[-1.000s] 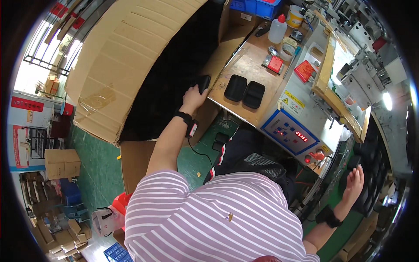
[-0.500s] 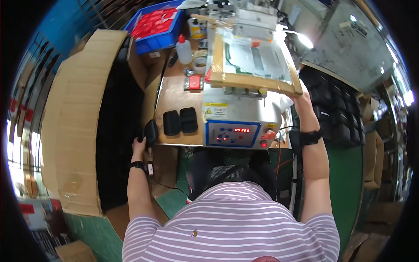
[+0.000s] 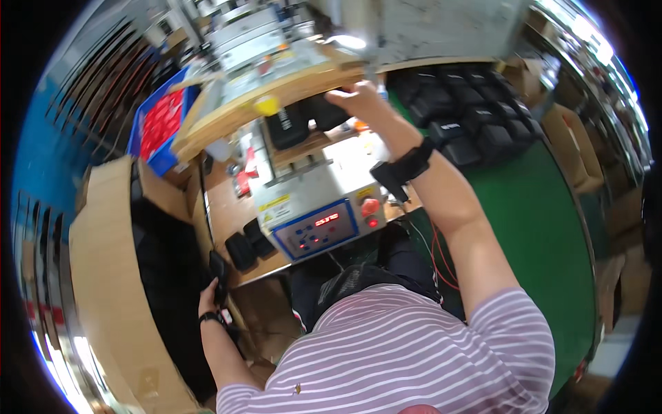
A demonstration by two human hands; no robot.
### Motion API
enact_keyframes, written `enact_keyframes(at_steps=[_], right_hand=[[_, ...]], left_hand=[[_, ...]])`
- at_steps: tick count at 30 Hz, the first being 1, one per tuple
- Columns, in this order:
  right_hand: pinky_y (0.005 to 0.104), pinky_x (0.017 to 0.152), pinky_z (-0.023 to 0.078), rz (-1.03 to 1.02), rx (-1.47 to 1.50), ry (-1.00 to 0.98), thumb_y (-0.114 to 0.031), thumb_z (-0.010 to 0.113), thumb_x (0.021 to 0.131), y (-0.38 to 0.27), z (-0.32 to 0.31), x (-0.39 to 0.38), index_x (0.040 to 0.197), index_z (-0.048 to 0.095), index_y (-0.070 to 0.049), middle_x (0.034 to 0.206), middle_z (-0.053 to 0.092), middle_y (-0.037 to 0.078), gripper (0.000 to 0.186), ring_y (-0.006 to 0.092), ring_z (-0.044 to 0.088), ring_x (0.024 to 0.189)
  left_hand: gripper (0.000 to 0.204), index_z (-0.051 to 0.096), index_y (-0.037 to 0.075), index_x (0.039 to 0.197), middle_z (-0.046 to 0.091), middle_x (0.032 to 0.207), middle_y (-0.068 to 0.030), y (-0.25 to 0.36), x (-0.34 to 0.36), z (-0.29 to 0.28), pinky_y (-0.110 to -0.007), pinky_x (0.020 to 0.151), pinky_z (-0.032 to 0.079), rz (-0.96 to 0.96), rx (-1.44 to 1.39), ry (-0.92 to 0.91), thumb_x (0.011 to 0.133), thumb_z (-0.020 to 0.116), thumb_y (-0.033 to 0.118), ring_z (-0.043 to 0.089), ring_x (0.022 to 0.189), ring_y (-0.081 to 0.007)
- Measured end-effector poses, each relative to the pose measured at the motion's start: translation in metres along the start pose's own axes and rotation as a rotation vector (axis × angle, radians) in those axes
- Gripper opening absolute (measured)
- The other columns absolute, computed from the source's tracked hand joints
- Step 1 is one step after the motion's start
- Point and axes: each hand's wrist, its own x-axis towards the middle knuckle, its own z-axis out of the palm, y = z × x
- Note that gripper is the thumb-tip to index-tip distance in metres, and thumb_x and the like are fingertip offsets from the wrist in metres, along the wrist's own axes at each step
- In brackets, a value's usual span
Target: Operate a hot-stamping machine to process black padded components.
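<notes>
On the left, my left hand (image 3: 209, 297) is closed round a small black zip case (image 3: 218, 270) beside the open carton. My right hand (image 3: 362, 102) reaches below the wood-framed printing screen (image 3: 276, 88), its fingers closed on the edge of an opened black case (image 3: 324, 114). That case's other half (image 3: 287, 130), with white printing, lies on the bed of the screen-printing machine (image 3: 314, 190). The tilted screen stands above the bed. Another opened black case (image 3: 241, 250) rests on the table by the machine's control panel.
A large cardboard carton (image 3: 103, 255) with a black interior stands at left. Behind it is a blue bin (image 3: 163, 155) of red packets. Many printed black cases (image 3: 458, 131) are laid out in rows on the right. Cables (image 3: 434, 238) hang beside the machine.
The view has turned to the right. The screen has risen off the bed, uncovering a printed case. My right hand has moved from the screen's right side to that case; my left still holds its case.
</notes>
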Motion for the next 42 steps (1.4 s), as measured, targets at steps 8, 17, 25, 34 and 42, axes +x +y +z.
enact_keyframes(at_steps=[8, 17, 25, 34, 42], right_hand=[[0.0291, 0.085, 0.046, -0.151, 0.945, 0.205, -0.002, 0.057, 0.081, 0.041, -0.085, -0.103, 0.125, 0.041, 0.006, 0.109, 0.057, 0.013, 0.048, 0.0176, 0.057, 0.097], [0.0396, 0.075, 0.050, 0.527, 1.102, 0.776, -0.004, 0.058, 0.080, 0.251, -0.148, -0.159, 0.120, 0.042, -0.004, 0.101, 0.055, 0.010, 0.042, 0.0247, 0.058, 0.091], [0.0308, 0.050, 0.053, 0.539, 0.793, 0.710, 0.000, 0.062, 0.076, 0.233, -0.147, -0.147, 0.127, 0.026, -0.006, 0.088, 0.055, 0.015, 0.062, 0.0218, 0.060, 0.065], [0.0201, 0.051, 0.045, 0.522, 0.311, 0.791, -0.014, 0.065, 0.079, 0.222, -0.173, -0.190, 0.142, 0.008, -0.005, 0.095, 0.053, 0.005, 0.084, 0.0094, 0.052, 0.068], [0.0198, 0.059, 0.046, 0.470, 0.423, 0.701, -0.013, 0.059, 0.086, 0.179, -0.182, -0.208, 0.140, 0.019, -0.003, 0.102, 0.054, 0.006, 0.067, 0.0088, 0.055, 0.075]], left_hand=[[0.039, 0.058, 0.011, 0.095, 0.053, 0.069, -0.0008, 0.006, -0.029, 0.004, -0.026, 0.051, 0.039, -0.055, 0.144, 0.106, 0.075, 0.060, 0.044, 0.052, 0.058, -0.0165], [0.060, 0.040, 0.012, 0.126, 0.053, 0.105, -0.0062, 0.089, -0.082, 0.028, -0.028, 0.065, 0.044, 0.271, 0.041, 0.167, 0.078, 0.060, 0.040, 0.055, 0.085, -0.0163], [0.061, 0.033, 0.001, 0.132, 0.047, 0.122, -0.0112, 0.234, -0.198, 0.159, -0.031, 0.091, 0.041, 0.817, -0.025, -0.160, 0.082, 0.061, 0.023, 0.048, 0.111, -0.0202], [0.051, 0.050, -0.002, 0.119, 0.053, 0.119, -0.0167, 0.326, -0.210, 0.309, -0.034, 0.094, 0.037, 1.501, 0.636, -0.158, 0.079, 0.062, 0.029, 0.051, 0.108, -0.0281], [0.072, 0.025, 0.005, 0.139, 0.024, 0.143, -0.0188, 0.344, -0.212, 0.372, -0.038, 0.109, 0.020, 1.130, 1.183, -0.200, 0.089, 0.027, 0.057, 0.023, 0.133, -0.0317]])
